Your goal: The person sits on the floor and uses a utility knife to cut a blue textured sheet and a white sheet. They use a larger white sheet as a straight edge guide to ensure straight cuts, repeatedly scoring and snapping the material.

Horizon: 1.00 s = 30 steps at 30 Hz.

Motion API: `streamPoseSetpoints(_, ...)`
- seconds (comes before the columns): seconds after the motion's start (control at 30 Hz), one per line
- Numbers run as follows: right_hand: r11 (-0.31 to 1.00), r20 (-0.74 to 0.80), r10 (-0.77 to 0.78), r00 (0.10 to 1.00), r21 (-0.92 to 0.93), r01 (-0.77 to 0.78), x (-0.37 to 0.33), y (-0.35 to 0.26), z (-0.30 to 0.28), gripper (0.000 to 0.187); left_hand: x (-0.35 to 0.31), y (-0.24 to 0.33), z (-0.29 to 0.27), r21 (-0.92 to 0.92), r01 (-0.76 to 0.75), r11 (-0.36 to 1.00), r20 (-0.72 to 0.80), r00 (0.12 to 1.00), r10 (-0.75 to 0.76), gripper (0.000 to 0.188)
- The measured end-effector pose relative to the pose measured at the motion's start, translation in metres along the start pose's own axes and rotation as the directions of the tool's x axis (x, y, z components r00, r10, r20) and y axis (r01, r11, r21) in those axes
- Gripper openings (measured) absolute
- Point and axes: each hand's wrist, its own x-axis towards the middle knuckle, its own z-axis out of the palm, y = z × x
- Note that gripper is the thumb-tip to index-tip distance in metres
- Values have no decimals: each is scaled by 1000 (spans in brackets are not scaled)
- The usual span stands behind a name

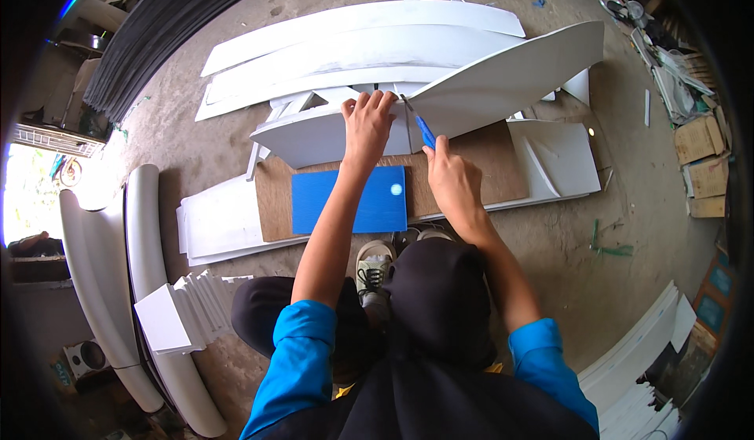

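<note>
A white foam-like sheet (503, 90) stands on edge in front of me, with a narrow vertical gap or cut line near its middle. My left hand (367, 130) has its fingers curled over the top edge of the sheet's left part (302, 140). In my right hand (455, 181) is a utility knife (425, 132) with a blue handle, its tip at the top of that line. Below the sheet lies a brown wooden board (487, 169), with a blue ribbed panel (351, 208) on it, partly behind my left forearm.
Long white sheets (361, 35) lie beyond the work, and more white sheets (224, 212) lie under the board. Stacked small white pieces (169, 318) and white rolls (145, 228) are at left. Dark sheets (157, 39) are piled far left; cardboard boxes (697, 141) stand right.
</note>
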Motion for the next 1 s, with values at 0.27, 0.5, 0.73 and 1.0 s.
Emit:
streamPoseSetpoints(0.27,1000,140,4,990,31,-8,15,-10,5,20,-4,-1,2,-1,-39,999,-78,996,39,29)
streamPoseSetpoints(0.5,991,177,1,984,129,-24,21,-3,3,20,-4,0,3,35,-36,999,-57,998,38,26)
streamPoseSetpoints(0.73,988,221,13,975,149,-47,18,-10,17,20,-8,-7,-2,50,-47,998,-63,997,50,27)
streamPoseSetpoints(1.0,984,239,-21,971,175,-22,17,1,27,21,-4,-1,1,66,-19,998,-44,999,22,25)
